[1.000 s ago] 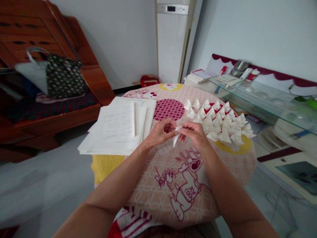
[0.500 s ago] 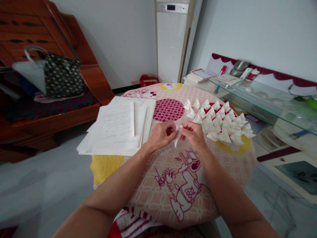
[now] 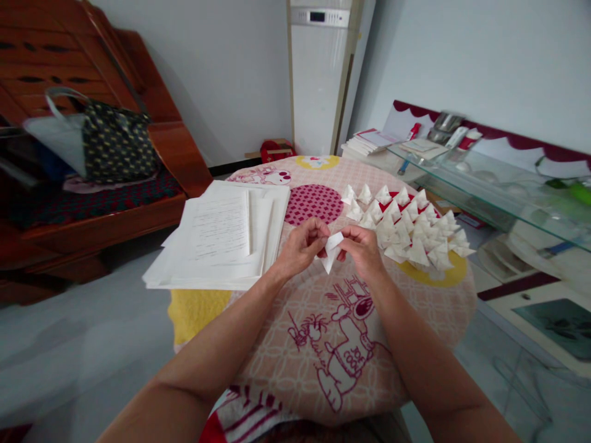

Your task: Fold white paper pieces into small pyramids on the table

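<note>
Between my two hands, above the middle of the table, is a small white folded paper piece (image 3: 332, 251) whose point hangs downward. My left hand (image 3: 305, 246) pinches its left edge between thumb and fingers. On the other side, my right hand (image 3: 361, 250) grips the right edge, thumb near the top, fingertips partly behind the paper. Several white folded paper pieces (image 3: 418, 231) with pointed tips stand in rows to the right of my right hand. Left of my left hand lies a stack of white paper sheets (image 3: 219, 231), the top one bearing lines of writing.
A patterned cloth (image 3: 286, 369) covers the round table. Beyond its right side stands a glass shelf (image 3: 498, 197) with cups and papers. A wooden bench (image 3: 175, 147) with a dotted bag (image 3: 115, 141) is at the left, and a tall white cabinet-like unit (image 3: 319, 80) at the back.
The fingers have shifted on the folded paper, and more of its white face now shows between my hands. The stack and the standing pieces are the same.
</note>
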`<act>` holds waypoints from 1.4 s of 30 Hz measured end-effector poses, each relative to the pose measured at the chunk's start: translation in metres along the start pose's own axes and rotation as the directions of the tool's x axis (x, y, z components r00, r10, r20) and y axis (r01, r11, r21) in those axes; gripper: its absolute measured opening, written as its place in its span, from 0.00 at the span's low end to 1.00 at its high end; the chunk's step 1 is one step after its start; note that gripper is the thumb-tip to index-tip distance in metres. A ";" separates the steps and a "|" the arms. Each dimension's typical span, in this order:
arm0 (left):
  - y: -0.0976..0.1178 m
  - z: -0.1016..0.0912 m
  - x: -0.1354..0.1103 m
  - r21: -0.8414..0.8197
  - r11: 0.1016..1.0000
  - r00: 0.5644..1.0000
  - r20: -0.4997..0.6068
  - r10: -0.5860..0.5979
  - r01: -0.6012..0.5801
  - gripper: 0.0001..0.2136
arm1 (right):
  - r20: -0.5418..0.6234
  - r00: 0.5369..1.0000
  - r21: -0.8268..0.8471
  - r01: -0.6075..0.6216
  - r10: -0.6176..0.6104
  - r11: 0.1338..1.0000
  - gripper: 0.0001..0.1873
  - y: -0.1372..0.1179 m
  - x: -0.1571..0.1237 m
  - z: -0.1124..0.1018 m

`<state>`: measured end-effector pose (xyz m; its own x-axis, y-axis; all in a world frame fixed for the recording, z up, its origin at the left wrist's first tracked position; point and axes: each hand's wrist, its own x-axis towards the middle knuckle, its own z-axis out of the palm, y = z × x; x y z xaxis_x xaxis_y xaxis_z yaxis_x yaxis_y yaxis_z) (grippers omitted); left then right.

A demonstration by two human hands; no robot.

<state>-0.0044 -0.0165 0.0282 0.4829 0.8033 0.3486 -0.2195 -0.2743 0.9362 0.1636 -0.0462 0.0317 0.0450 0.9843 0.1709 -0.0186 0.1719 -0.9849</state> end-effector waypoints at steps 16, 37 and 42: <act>0.003 -0.002 0.001 0.024 0.999 0.999 -0.026 -0.026 0.026 0.13 | 0.021 0.998 0.002 0.056 -0.056 0.998 0.23 0.004 0.001 -0.003; 0.005 -0.016 0.001 0.091 0.981 0.972 0.147 -0.184 0.172 0.17 | -0.123 0.992 0.216 0.001 0.026 0.976 0.13 0.003 0.006 -0.011; 0.005 -0.020 0.002 0.030 0.983 0.977 0.109 -0.186 0.184 0.12 | -0.116 0.992 0.353 -0.004 0.048 0.935 0.17 0.008 0.012 -0.016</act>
<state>-0.0213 -0.0063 0.0324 0.6045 0.7780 0.1714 -0.1019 -0.1378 0.9852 0.1798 -0.0339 0.0257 0.1594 0.9799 0.1196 -0.3705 0.1717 -0.9128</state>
